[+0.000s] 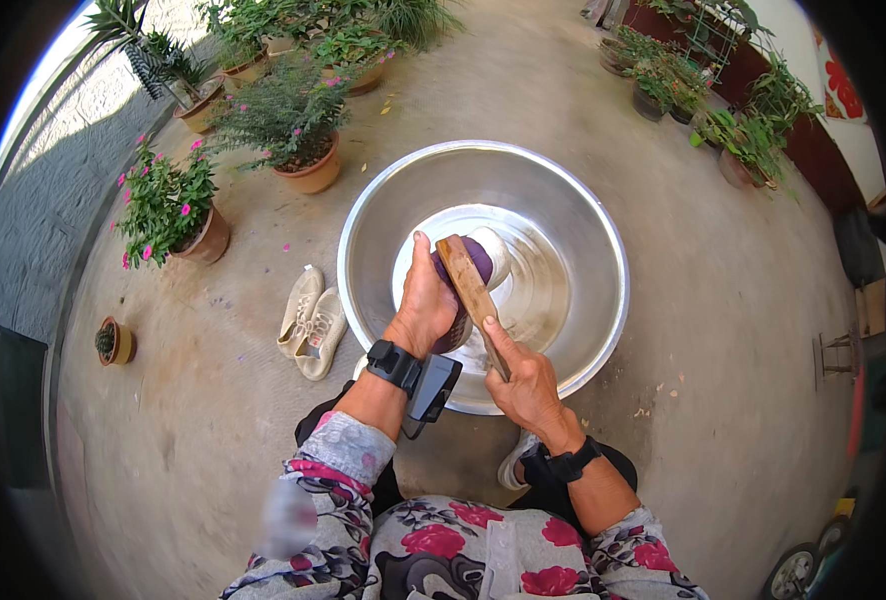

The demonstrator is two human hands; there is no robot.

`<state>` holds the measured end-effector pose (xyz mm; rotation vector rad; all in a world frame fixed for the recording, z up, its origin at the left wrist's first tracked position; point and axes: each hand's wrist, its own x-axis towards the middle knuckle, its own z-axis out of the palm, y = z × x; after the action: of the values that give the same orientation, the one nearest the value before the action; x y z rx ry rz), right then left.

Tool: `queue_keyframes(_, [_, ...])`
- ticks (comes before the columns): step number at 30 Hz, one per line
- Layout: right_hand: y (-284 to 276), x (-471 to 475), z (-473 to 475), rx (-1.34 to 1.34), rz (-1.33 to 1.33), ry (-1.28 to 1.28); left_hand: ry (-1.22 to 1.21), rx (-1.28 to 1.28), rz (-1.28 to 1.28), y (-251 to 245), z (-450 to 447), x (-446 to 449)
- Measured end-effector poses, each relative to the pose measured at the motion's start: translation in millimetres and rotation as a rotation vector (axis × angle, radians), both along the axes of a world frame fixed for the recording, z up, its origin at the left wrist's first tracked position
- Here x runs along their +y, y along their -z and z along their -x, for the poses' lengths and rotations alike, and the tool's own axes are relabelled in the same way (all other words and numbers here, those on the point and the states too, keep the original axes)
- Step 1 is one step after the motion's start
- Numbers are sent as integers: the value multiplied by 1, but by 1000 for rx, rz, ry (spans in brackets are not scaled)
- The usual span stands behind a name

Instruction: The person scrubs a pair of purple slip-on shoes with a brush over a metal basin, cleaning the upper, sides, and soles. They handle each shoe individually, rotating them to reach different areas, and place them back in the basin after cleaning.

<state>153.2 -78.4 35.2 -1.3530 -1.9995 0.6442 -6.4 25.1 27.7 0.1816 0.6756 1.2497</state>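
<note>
A purple shoe with a white sole part (491, 259) is in my left hand (426, 304), tilted over a wide metal basin (615, 285). My right hand (525, 379) grips the handle of a wooden scrubbing brush (467, 279), whose back faces up and whose head lies against the shoe. The bristles are hidden beneath the wood. Some water appears to lie in the bottom of the basin. Part of the shoe is covered by my left hand and the brush.
Beige lace-up shoes (314, 322) stand left of the basin on the concrete floor (728, 315). Potted flowering plants (202, 236) line the left and the far left, with a small potted cactus (118, 341) nearer. More potted plants (739, 169) stand at the right. A wheel (792, 574) shows lower right.
</note>
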Motion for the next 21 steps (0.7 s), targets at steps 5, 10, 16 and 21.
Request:
queue_keyframes(5, [3, 20, -1, -43, -19, 68, 76, 0, -57, 2, -17, -10])
queue_keyframes(10, [5, 35, -7, -76, -17, 174, 129, 26, -102, 2, -28, -20])
queue_keyframes(16, [6, 52, -16, -2, 10, 252, 93, 102, -126, 3, -34, -31])
queue_keyframes(21, [9, 45, -17, 17, -20, 230, -19, 109, -111, 4, -29, -26])
